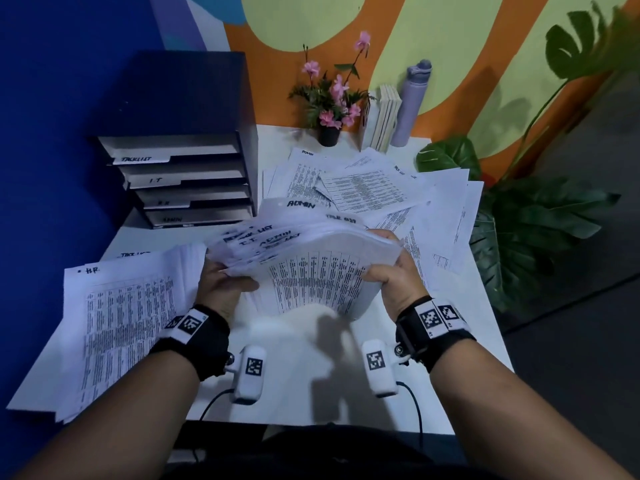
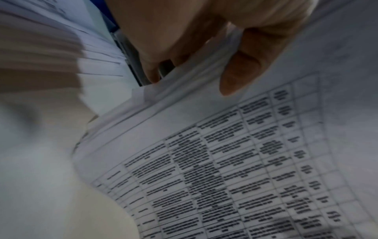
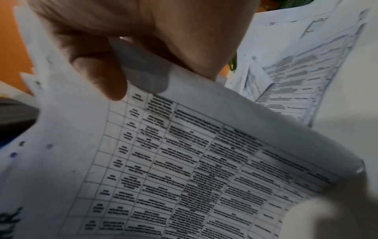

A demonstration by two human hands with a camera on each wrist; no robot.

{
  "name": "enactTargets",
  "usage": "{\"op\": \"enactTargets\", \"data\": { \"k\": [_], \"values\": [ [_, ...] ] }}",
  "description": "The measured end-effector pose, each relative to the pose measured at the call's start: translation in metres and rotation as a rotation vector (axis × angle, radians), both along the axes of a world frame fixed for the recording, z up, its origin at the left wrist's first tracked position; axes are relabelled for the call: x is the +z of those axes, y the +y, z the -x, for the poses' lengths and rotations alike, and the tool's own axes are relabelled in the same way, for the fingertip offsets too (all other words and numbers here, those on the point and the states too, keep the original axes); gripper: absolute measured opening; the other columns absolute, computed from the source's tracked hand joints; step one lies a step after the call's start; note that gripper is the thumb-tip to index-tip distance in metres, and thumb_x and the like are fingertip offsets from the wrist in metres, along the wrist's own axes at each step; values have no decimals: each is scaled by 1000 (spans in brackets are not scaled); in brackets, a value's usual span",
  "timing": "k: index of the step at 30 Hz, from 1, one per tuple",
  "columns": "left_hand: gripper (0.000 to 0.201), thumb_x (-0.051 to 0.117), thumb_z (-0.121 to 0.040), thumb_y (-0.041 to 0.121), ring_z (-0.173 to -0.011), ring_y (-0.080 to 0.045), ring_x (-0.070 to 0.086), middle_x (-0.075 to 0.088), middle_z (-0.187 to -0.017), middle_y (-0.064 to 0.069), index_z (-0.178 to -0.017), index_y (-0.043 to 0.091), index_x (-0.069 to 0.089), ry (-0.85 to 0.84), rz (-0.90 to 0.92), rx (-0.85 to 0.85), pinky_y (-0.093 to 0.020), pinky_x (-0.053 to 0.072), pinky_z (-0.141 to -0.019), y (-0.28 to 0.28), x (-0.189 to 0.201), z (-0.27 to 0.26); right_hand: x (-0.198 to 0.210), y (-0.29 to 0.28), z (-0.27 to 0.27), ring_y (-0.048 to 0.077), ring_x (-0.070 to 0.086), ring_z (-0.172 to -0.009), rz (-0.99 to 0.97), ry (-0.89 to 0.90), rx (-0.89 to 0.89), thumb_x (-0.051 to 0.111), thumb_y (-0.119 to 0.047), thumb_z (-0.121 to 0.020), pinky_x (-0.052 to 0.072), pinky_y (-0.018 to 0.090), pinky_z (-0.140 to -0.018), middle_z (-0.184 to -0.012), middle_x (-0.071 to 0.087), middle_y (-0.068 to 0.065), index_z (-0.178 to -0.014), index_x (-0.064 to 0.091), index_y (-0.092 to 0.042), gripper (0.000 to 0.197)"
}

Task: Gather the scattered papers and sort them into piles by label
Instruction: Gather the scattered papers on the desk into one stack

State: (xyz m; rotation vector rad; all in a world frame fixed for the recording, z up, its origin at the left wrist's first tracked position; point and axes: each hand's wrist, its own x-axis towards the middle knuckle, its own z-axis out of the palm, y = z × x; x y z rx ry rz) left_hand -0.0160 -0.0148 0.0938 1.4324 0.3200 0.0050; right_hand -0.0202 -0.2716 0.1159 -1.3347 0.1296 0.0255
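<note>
Both hands hold a thick, fanned stack of printed papers (image 1: 311, 268) above the middle of the white table (image 1: 298, 386). My left hand (image 1: 225, 282) grips its left edge, thumb on top. My right hand (image 1: 391, 271) grips its right edge. Labels ADMIN, TASK LIST and I.T. show on the fanned top edges. In the left wrist view the thumb (image 2: 239, 72) presses on the printed sheets (image 2: 214, 161). The right wrist view has the thumb (image 3: 102, 76) on the stack (image 3: 174, 161). A pile topped by an H.R. sheet (image 1: 121, 317) lies at the left. Scattered papers (image 1: 374, 188) cover the far right.
A black paper tray rack (image 1: 183, 174) with slots labelled TASKLIST, I.T, H.R, ADMIN stands at the back left. A potted pink flower (image 1: 329, 105), upright books (image 1: 384, 116) and a lilac bottle (image 1: 414, 102) line the back wall. A large leafy plant (image 1: 519, 216) crowds the table's right edge.
</note>
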Motion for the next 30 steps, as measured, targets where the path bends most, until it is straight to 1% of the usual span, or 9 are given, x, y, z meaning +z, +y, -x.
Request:
{"op": "enactTargets", "data": {
  "k": [3,6,8,15,18,21,25,28,30],
  "values": [
    [53,61,-65,-28,-81,-12,69,68,-96,-10,-109,2,60,-110,-37,-10,-26,51,-69,-10,19,-3,15,2,0,5,56,-75,74,-73,50,58,5,-50,45,21,-57,-82,62,-10,-91,66,-25,52],
    [64,64,-66,-26,-88,-10,68,68,-104,-5,-114,14,53,-208,-13,12,-18,53,-67,-15,30,-10,32,5,1,4,55,-82,180,-200,102,60,4,-57,47,24,-67,-88,63,-17,-100,64,-24,51],
    [61,68,-67,-22,-97,-18,68,68,-109,-9,-120,6,54,-235,-29,-18,-21,54,-73,-15,31,-15,47,8,0,3,57,-88,266,-293,113,61,1,-68,48,23,-74,-95,64,-18,-112,60,-24,51],
    [62,83,-64,-4,-103,-20,67,69,-112,-8,-118,12,58,-213,-13,-40,-34,56,-85,-10,27,-9,86,24,-9,22,55,-113,1475,-627,148,51,-33,-93,48,37,-80,-136,45,-4,-150,30,-28,60],
    [62,82,-64,-5,-103,-21,66,69,-112,-10,-119,12,56,-209,4,-42,-35,55,-86,-13,28,-11,84,40,-7,29,53,-112,1734,-608,233,52,-25,-92,41,44,-86,-144,40,-4,-152,21,-27,68],
    [46,79,-71,-4,-91,-6,67,70,-103,0,-110,13,61,-247,-76,-44,-22,54,-80,-17,31,-12,78,49,-8,29,54,-105,1823,-640,239,54,-19,-87,40,43,-82,-134,49,-1,-152,20,-32,75],
    [36,75,-76,-3,-84,-4,67,73,-90,7,-110,2,63,-251,-45,29,-14,51,-71,-12,30,-12,75,26,-19,23,58,-106,1580,-510,150,57,-29,-83,46,41,-88,-120,59,-4,-145,29,-38,69],
    [40,77,-74,-3,-96,-13,67,71,-104,-2,-107,16,62,-164,-17,-24,-22,55,-78,-3,15,-14,55,-1,-16,10,55,-95,697,-218,34,60,0,-75,46,26,-80,-111,58,-8,-126,50,-39,65],
    [54,73,-72,-12,-103,-16,66,69,-110,-4,-113,20,60,-64,-20,-111,-27,55,-84,-1,0,-17,37,-5,-10,14,55,-88,239,-56,-23,54,20,-68,46,27,-71,-104,57,2,-117,51,-31,71]
  ]
}}
